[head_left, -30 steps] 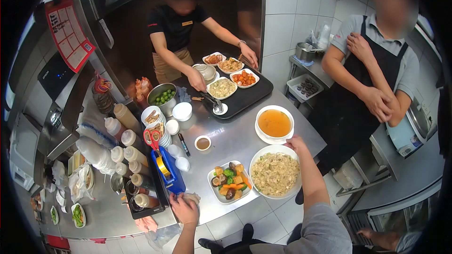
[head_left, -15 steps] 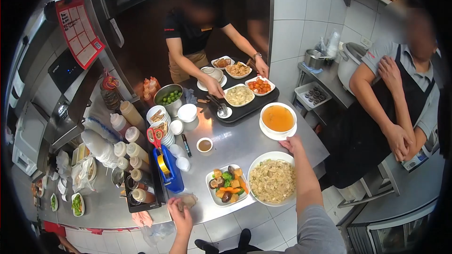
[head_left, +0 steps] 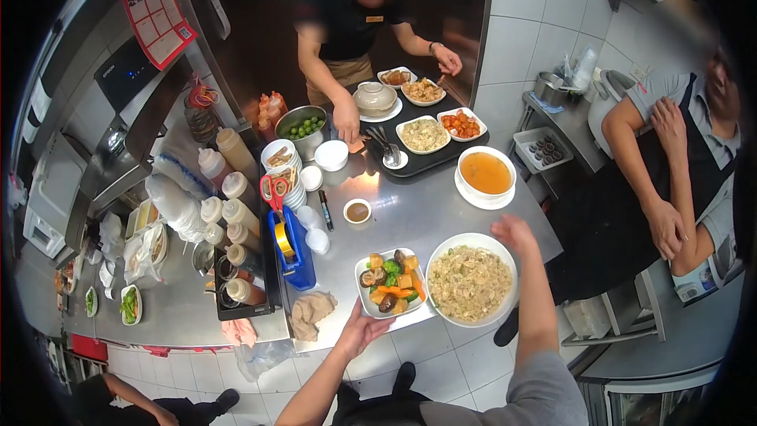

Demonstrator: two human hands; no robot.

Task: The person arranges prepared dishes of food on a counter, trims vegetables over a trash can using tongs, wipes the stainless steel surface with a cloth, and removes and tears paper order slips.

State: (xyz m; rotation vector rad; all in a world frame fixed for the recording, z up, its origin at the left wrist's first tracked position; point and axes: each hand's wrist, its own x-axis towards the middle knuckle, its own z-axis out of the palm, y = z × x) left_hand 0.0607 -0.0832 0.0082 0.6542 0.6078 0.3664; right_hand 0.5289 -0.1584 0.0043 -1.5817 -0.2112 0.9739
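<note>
A square white plate of mixed vegetables [head_left: 367, 278] sits at the counter's near edge, with broccoli, mushrooms and carrots on it. My left hand [head_left: 364, 335] grips its near-left rim, the thumb up along the side. To its right is a large round bowl of fried rice [head_left: 471, 278]. My right hand [head_left: 514, 233], a little blurred, hovers by the bowl's far-right rim with fingers loosely apart and nothing in them. Beyond it, a white bowl of orange soup [head_left: 485, 172] stands on a saucer [head_left: 489, 199], apart from my hand.
Across the counter, a person [head_left: 355, 39] reaches over a black tray [head_left: 426, 162] carrying several dishes. A small sauce cup [head_left: 357, 211], marker [head_left: 326, 211], blue tape holder [head_left: 293, 256], cloth [head_left: 311, 315] and sauce bottles [head_left: 244, 292] are nearby. Another person [head_left: 662, 166] stands at right, arms crossed.
My left hand has left the crumpled cloth and taken the vegetable plate's rim. My right hand has let go of the soup saucer and drawn back. The person opposite released the tray dishes.
</note>
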